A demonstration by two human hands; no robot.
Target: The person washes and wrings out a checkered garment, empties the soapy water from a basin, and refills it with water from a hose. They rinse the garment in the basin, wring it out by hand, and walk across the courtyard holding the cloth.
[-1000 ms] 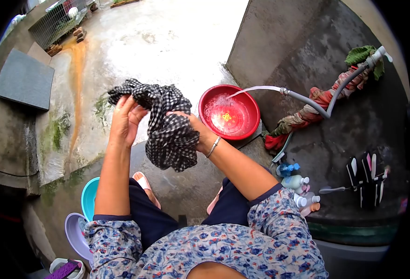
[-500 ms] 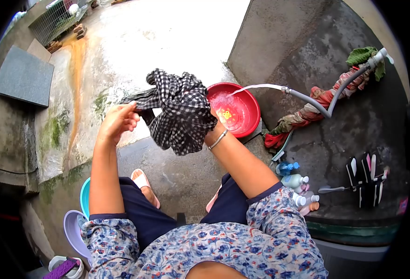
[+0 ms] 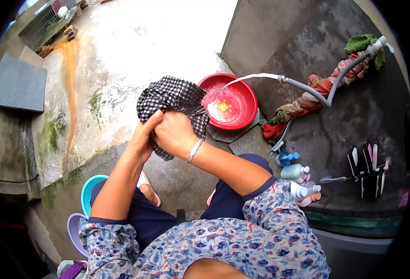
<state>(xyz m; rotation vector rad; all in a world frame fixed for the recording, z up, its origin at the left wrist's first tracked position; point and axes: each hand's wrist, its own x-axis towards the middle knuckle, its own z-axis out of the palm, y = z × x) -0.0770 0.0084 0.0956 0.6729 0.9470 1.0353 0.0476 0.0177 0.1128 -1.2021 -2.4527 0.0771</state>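
A black-and-white checked cloth (image 3: 171, 93), bunched up, is held in front of me with both hands. My right hand (image 3: 176, 132) is closed around it, with a silver bracelet at the wrist. Pressed against it, my left hand (image 3: 143, 138) grips the cloth too, thumb on top and the other fingers mostly hidden. Folds hang below the hands and to their right. Just beyond the cloth's right side sits a red basin (image 3: 240, 122) with water and a yellow pattern on its bottom. A grey hose (image 3: 302, 88) pours water into it.
A twisted red and green cloth (image 3: 302, 104) lies along the hose on the dark ledge. Several bottles (image 3: 294, 172) and black-and-white brushes (image 3: 366, 169) are at the right. A turquoise basin (image 3: 87, 195) and a lilac basin (image 3: 74, 235) stand by my left leg.
My hands have come together on the checked cloth. The left moved right and down; the right moved left, away from the red basin. The cloth is gathered more tightly.
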